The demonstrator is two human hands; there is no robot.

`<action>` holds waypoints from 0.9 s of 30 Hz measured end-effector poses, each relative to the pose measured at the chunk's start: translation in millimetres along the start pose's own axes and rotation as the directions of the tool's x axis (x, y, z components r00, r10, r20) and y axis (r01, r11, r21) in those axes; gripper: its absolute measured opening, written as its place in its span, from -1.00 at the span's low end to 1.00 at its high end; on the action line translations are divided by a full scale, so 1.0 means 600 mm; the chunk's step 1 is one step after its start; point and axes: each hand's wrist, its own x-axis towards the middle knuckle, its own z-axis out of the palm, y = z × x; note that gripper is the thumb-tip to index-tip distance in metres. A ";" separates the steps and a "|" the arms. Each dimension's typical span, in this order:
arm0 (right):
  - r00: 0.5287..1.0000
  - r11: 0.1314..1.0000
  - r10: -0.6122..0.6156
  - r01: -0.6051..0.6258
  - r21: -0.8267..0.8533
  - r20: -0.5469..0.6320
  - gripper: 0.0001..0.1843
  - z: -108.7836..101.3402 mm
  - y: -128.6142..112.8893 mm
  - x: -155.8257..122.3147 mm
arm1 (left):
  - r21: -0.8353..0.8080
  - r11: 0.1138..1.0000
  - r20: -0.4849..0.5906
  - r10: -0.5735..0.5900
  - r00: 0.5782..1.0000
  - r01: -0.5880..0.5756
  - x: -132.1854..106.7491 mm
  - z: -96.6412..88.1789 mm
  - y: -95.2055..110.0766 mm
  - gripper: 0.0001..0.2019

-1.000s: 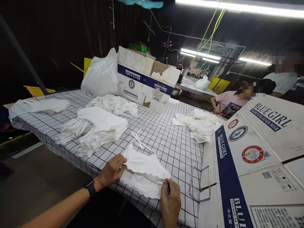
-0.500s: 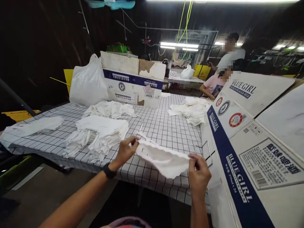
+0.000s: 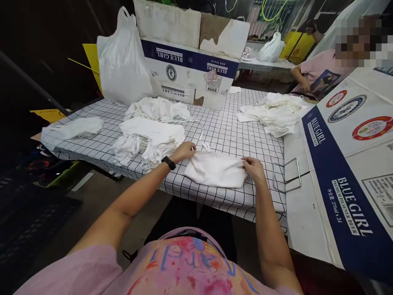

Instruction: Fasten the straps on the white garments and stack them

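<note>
A piece of white fabric point(image 3: 216, 170) lies spread on the checked tablecloth near the front edge, with slight wrinkles. My left hand point(image 3: 186, 150) pinches its upper left corner, and my right hand point(image 3: 254, 168) pinches the upper right corner. Left of my left hand sits a stack of folded white cloth pieces point(image 3: 153, 131), its layers drooping at the front. Just behind the held fabric, a thin white strip point(image 3: 202, 137) lies on the table. The garment's exact kind cannot be made out.
Behind the stack are a crumpled white cloth heap point(image 3: 158, 110), a white plastic bag point(image 3: 121, 65) and a beer carton point(image 3: 184, 78). Another cloth pile point(image 3: 274, 112) lies at the back right. A large carton point(image 3: 340, 188) with a wire handle point(image 3: 287, 175) borders the right side. A person point(image 3: 325, 69) sits beyond.
The white fabric, held up in the air before, now lies flatter on the table between both hands. My view has tilted downward, showing more of my arms and shirt.
</note>
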 end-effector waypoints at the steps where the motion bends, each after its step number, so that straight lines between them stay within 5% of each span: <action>1: 1.000 1.000 0.005 -0.005 -0.009 -0.003 -0.67 0.001 0.007 0.002 | 0.008 1.000 -0.018 -0.008 1.000 0.008 -0.001 0.008 -0.008 -0.91; 10: 1.000 0.999 -0.005 0.005 0.036 0.008 -0.55 -0.016 0.016 0.012 | 0.007 1.000 -0.013 0.003 1.000 -0.002 0.007 0.005 -0.023 -0.84; 16: 0.999 0.994 -0.015 0.019 -0.103 0.040 -0.57 -0.006 0.016 0.006 | -0.025 1.000 0.026 0.020 0.999 -0.019 0.015 0.017 -0.023 -0.86; 21: 0.998 0.982 -0.052 0.055 -0.183 0.023 -0.59 -0.028 0.004 -0.008 | -0.049 0.999 -0.133 0.008 0.991 -0.015 0.016 0.004 -0.003 -0.87; 24: 0.979 0.966 -0.104 0.141 -0.218 0.174 -0.67 -0.044 -0.010 -0.029 | -0.107 0.992 -0.257 0.038 0.966 -0.068 0.007 -0.014 0.023 -0.85; 27: 0.891 0.939 -0.157 0.269 -0.216 0.426 -0.68 -0.041 -0.044 -0.055 | -0.347 0.912 -0.359 0.088 0.929 -0.220 -0.004 -0.024 0.055 -0.82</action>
